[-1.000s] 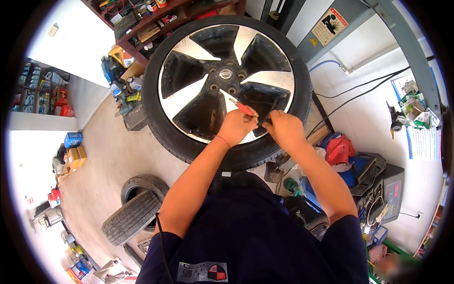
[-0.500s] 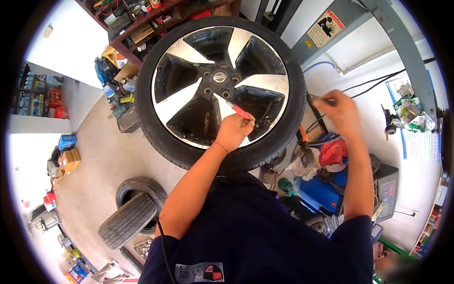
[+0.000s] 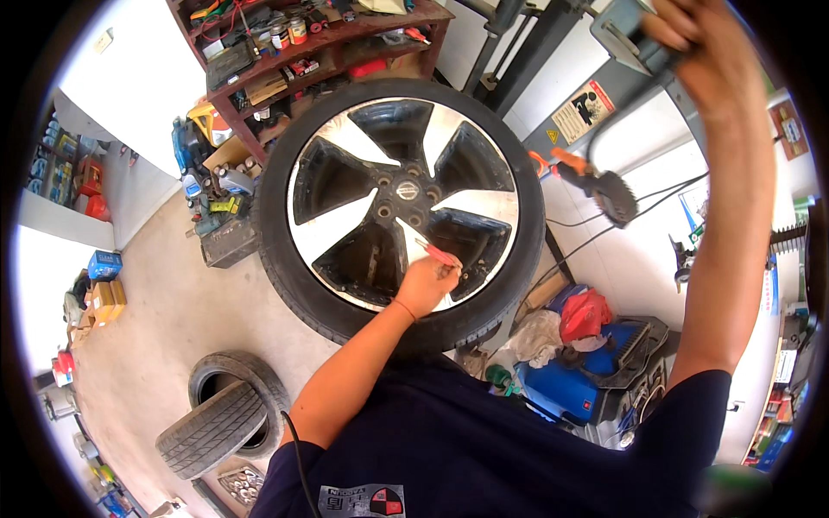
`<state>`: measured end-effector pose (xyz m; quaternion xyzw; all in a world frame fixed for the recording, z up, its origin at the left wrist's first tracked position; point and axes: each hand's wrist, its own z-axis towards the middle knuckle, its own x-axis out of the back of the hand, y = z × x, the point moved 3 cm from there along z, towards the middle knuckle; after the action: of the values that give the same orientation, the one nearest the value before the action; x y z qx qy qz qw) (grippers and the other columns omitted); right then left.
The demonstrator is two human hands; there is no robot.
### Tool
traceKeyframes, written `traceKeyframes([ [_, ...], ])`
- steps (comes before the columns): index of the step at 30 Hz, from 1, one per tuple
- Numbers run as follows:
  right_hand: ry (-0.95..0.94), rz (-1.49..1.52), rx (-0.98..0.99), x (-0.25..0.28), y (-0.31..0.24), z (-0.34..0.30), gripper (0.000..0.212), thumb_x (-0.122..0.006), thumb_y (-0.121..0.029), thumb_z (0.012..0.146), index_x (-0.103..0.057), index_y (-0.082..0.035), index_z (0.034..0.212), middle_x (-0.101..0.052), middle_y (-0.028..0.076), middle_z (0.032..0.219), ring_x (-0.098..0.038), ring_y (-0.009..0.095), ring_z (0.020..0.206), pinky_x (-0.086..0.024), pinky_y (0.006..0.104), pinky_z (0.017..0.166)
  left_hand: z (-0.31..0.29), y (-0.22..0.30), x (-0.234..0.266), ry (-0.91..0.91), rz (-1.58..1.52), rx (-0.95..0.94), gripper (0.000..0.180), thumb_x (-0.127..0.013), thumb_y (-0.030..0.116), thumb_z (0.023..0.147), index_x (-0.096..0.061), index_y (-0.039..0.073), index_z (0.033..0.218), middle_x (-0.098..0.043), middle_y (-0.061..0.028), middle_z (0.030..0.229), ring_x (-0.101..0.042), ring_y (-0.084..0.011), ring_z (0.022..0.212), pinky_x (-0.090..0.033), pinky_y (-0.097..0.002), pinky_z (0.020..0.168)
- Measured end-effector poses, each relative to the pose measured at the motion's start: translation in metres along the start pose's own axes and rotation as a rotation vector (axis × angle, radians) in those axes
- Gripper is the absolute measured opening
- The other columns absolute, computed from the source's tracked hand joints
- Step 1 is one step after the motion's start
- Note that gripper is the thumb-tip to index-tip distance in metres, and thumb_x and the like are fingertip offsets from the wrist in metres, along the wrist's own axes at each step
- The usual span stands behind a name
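Note:
A tyre mounted on a wheel (image 3: 496, 205) lies flat in front of me, its silver and black spokes facing up. My left hand (image 3: 425, 287) rests over the near part of the rim, fingers closed round a slim red tool (image 3: 440, 253) with a pale tip; its exact kind is unclear. High at the right, my right hand (image 3: 691, 34) is raised beside a grey metal bracket (image 3: 620, 39), its fingers curled on a black hose (image 3: 617, 116). Below it hangs a black and orange tool with a round ribbed end (image 3: 611, 194), resembling a tyre inflator; motion blurs it.
A dark red shelf (image 3: 345, 34) holding tools and cans stands behind the wheel. Two loose tyres (image 3: 216, 423) lie on the floor at left. A blue machine (image 3: 561, 388) and red bag (image 3: 585, 315) are at right. Grey posts (image 3: 535, 60) rise behind.
My right hand has risen from beside the tyre to the grey bracket, and the black and orange tool has come up too. My left hand keeps the red tool over the rim.

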<state>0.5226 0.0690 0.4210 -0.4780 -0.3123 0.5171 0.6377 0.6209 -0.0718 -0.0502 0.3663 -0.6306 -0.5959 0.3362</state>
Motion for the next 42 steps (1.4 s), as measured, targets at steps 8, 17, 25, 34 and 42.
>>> traceKeyframes([
  [8,-0.350,0.071,-0.351,-0.186,0.186,0.011,0.027,-0.062,-0.033,0.102,-0.051,-0.012,0.089,-0.046,-0.001,0.062,-0.038,0.012,0.043,-0.030,0.0308,0.039,-0.024,0.017,0.005,-0.009,0.150,-0.168,0.009,-0.065,0.010,0.092,-0.065,0.002,0.096,-0.062,-0.0103,0.075,-0.060,-0.0192,0.066,-0.048,-0.0326,0.063],
  [17,-0.593,-0.374,0.078,-0.259,0.281,0.028,0.021,-0.068,-0.021,0.095,-0.066,0.000,0.097,-0.063,0.012,0.075,-0.063,0.027,0.072,-0.048,0.0437,0.063,-0.025,0.019,0.024,-0.021,0.188,-0.097,0.011,-0.066,0.012,0.089,-0.066,0.002,0.093,-0.065,-0.0156,0.085,-0.065,-0.0319,0.078,-0.051,-0.0387,0.071],
  [25,-0.956,-1.096,0.393,-0.218,0.371,-0.004,0.062,-0.071,-0.030,0.084,-0.053,-0.013,0.141,-0.057,0.016,0.138,-0.056,0.033,0.127,-0.047,0.0425,0.105,-0.003,0.031,0.027,0.195,0.424,-0.507,0.008,-0.072,0.006,0.079,-0.068,0.005,0.084,-0.067,-0.0110,0.089,-0.064,-0.0326,0.086,-0.052,-0.0414,0.081],
  [34,-0.624,-0.640,0.239,-0.077,0.332,-0.042,0.049,-0.067,-0.028,0.087,-0.059,-0.006,0.131,-0.060,0.018,0.131,-0.060,0.034,0.121,-0.047,0.0417,0.104,0.001,0.019,0.021,0.181,0.343,-0.351,0.005,-0.072,0.008,0.079,-0.070,0.005,0.083,-0.068,-0.0130,0.086,-0.064,-0.0359,0.089,-0.052,-0.0431,0.086],
  [42,-0.061,-0.641,-0.191,0.122,0.340,-0.182,0.027,-0.066,-0.012,0.093,-0.064,-0.002,0.118,-0.071,0.014,0.111,-0.069,0.024,0.103,-0.056,0.0327,0.081,0.010,0.033,0.003,0.099,0.230,0.013,0.013,-0.070,0.013,0.089,-0.073,0.003,0.096,-0.073,-0.0130,0.095,-0.071,-0.0289,0.085,-0.054,-0.0343,0.075],
])
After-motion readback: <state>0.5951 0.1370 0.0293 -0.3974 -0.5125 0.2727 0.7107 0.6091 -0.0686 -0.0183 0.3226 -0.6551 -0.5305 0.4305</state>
